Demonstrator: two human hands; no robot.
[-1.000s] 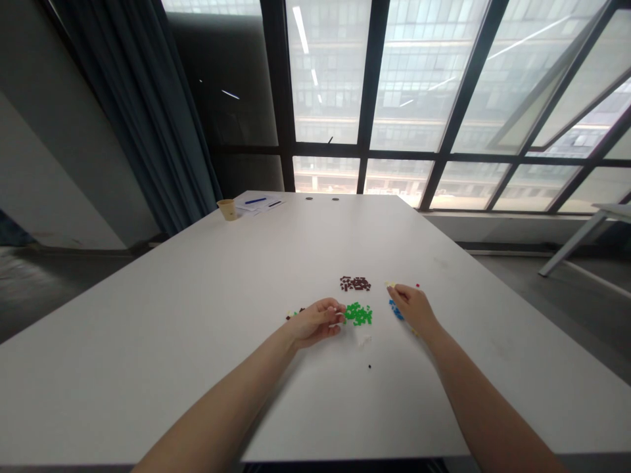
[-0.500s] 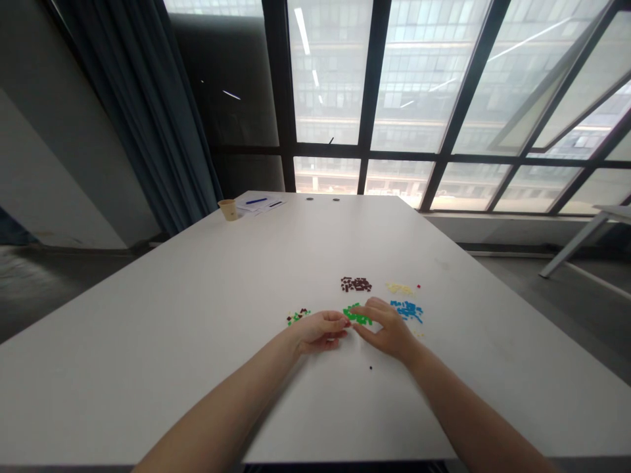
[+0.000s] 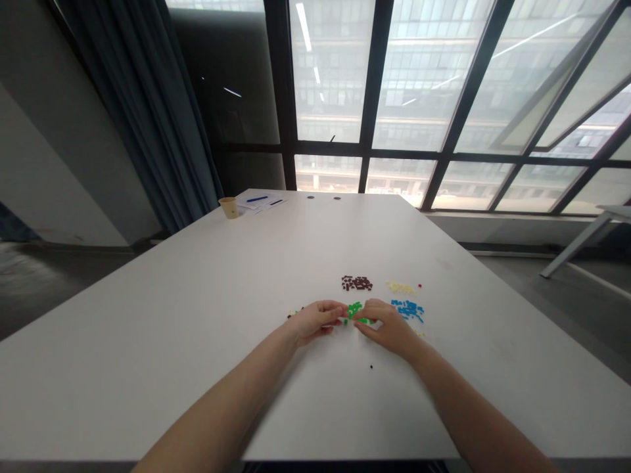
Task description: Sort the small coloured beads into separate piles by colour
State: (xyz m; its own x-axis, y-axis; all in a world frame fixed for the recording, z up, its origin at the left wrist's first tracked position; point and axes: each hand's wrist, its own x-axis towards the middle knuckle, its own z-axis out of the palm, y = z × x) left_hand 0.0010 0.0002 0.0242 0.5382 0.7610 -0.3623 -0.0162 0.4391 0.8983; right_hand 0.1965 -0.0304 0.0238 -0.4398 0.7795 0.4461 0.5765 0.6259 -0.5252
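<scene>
My left hand (image 3: 318, 320) is closed in a pinch at the left edge of a pile of small green pieces (image 3: 354, 309). What sits between its fingertips is too small to make out. Over the right part of that pile is my right hand (image 3: 387, 325), its thumb and forefinger slightly apart and touching down among the green pieces. Just right of it lie small blue pieces (image 3: 408, 309). A mixed little heap (image 3: 290, 315) of green and dark bits is mostly hidden behind my left hand.
Dark brown pieces (image 3: 357, 283) and pale yellow pieces (image 3: 401, 288) lie farther back, with a single red piece (image 3: 419, 286) beside the yellow. One black bit (image 3: 371, 366) is near me. A paper cup (image 3: 229, 207) and papers with pens (image 3: 259, 202) stand at the far left.
My left hand has shifted slightly up and left, covering more of the mixed heap. The red bit at its fingertips no longer shows. My right hand's fingers have drawn closer together over the green pieces.
</scene>
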